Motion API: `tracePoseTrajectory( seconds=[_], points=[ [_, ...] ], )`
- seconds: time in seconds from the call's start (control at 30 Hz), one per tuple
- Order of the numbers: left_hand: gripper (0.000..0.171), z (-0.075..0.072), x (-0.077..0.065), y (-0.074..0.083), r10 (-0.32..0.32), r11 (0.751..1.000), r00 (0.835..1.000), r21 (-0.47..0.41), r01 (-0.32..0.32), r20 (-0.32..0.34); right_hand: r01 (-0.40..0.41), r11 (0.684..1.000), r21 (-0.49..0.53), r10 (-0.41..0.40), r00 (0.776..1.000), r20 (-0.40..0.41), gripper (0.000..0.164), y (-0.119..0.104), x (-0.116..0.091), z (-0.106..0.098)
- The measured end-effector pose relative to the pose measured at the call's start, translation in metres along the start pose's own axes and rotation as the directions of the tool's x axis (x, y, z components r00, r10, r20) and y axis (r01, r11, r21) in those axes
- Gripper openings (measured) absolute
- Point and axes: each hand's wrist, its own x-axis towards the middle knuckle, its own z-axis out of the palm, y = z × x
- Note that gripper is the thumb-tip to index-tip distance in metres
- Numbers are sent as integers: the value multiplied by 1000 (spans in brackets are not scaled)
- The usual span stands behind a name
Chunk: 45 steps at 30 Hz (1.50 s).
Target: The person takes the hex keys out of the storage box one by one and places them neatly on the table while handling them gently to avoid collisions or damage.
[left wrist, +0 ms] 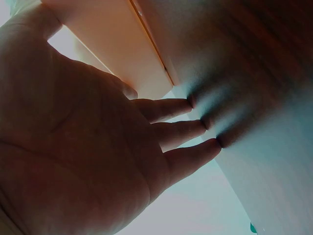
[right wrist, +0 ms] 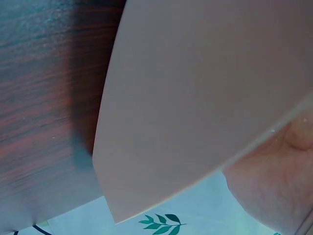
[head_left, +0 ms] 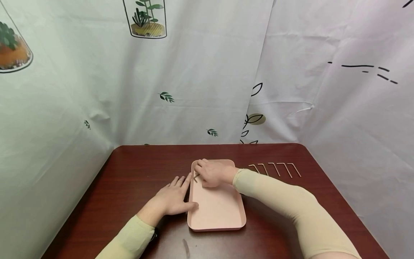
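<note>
A pink rectangular tray lies on the table. My right hand reaches into its far left part with curled fingers, pinching a small L-shaped hex key; the fingers hide part of the key. In the right wrist view, the tray wall covers most of that hand. My left hand rests at the tray's left side, fingers straight and spread on the table, thumb over the rim. The left wrist view shows the palm and straight fingers of that hand beside the tray wall.
Several L-shaped hex keys lie in a row on the dark red-brown table, right of the tray and beyond the right forearm. White patterned curtains hang around the table's back and sides. A dark smudge marks the near edge.
</note>
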Motion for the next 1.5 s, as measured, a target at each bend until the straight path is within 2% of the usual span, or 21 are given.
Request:
tracePoseTrajectory(
  seconds=[0.27, 0.43, 0.73, 0.97, 1.5],
  points=[
    [122, 0, 0, 0, 3, 1000, 1000, -1, -3, -3, 8, 1000, 17, -8, 1000, 3, 29, -2, 1, -1],
    [122, 1, 0, -1, 6, 1000, 1000, 5, -6, -8, 6, 1000, 4, -6, 1000, 14, 24, -4, 1, -2],
    [121, 2, 1, -1, 7, 1000, 1000, 6, -7, -10, 0, 999, 47, -1, 1000, 15, 15, -4, 2, -1],
    [121, 1, 0, -1, 8, 1000, 1000, 5, -8, -14, -1, 999, 49, 0, 999, 34, 18, -5, 2, 0],
    [121, 0, 0, 1, 9, 1000, 1000, 7, -9, -13, 25, 998, 53, -27, 999, 23, 14, -6, 1, -1]
  ],
)
